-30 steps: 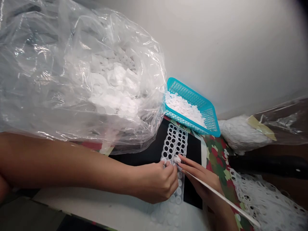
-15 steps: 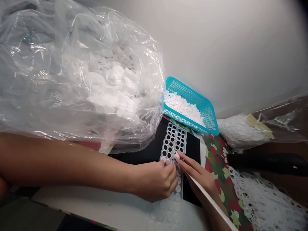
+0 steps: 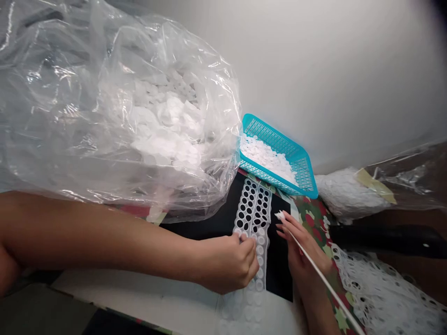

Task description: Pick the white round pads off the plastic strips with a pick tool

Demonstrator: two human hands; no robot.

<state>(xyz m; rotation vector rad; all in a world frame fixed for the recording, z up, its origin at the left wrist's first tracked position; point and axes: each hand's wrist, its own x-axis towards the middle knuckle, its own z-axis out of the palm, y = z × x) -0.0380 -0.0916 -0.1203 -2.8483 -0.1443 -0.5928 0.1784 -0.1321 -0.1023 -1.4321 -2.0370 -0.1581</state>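
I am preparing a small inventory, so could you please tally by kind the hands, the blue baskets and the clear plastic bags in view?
Hands: 2, left hand and right hand
Blue basket: 1
Clear plastic bags: 2, left bag and right bag
Total: 5

Right grip (image 3: 307,244) pinches white pieces (image 3: 280,215); left grip (image 3: 230,264) is over the perforated strip (image 3: 256,200) beside it; blue basket (image 3: 275,136) beyond both.
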